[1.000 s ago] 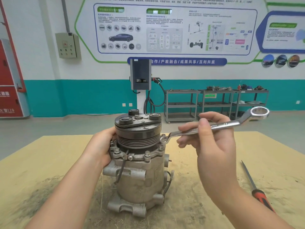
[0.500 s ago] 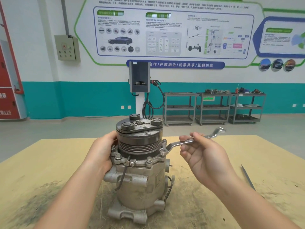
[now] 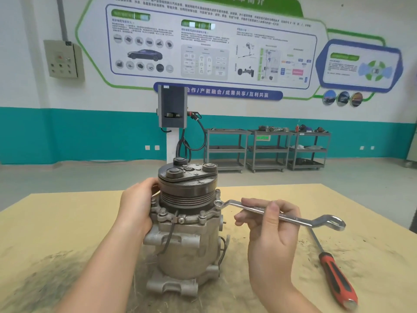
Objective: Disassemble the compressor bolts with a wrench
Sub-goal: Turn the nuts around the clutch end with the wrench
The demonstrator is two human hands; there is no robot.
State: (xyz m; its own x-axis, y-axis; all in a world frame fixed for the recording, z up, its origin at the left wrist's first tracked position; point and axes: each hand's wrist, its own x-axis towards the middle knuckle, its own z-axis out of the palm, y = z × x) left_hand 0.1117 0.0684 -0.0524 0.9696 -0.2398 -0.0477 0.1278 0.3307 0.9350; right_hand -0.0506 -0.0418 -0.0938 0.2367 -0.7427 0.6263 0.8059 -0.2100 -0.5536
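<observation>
We see the ribbed, cast-metal compressor point(image 3: 187, 224) upright on the tan fibreboard surface point(image 3: 282, 263). Our left hand point(image 3: 137, 206) cups its side; our right hand point(image 3: 268, 224) pinches the polished steel wrench point(image 3: 279, 214), ring end on a flange bolt point(image 3: 218, 203).

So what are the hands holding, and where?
The right hand pinches the wrench around mid-shank, its ring end on a bolt. The left hand grips the compressor on its left side, below the pulley.

The blue wall banner point(image 3: 217, 94) reads "合作/产教融合/成果共享/互利共赢".
</observation>
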